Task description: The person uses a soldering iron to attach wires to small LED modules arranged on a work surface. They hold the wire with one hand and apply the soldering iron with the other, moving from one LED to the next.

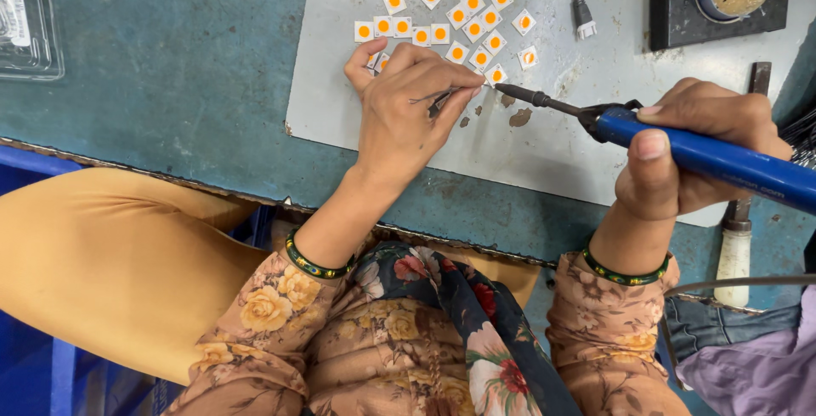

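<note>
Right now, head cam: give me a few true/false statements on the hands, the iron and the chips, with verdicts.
1. The right hand grips a blue-handled soldering iron. True.
2. The iron's tip points toward the person's body. False: it points left, toward the left hand.
3. The left hand's fingers pinch thin tweezers. True.
4. The small square chips have green centres. False: orange centres on white.
5. The chips lie on the pale grey sheet. True.

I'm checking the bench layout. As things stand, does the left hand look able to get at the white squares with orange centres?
Probably yes. The left hand rests on the grey sheet right at the near edge of the white squares, with nothing between them, though its fingers already pinch a thin tool.
</note>
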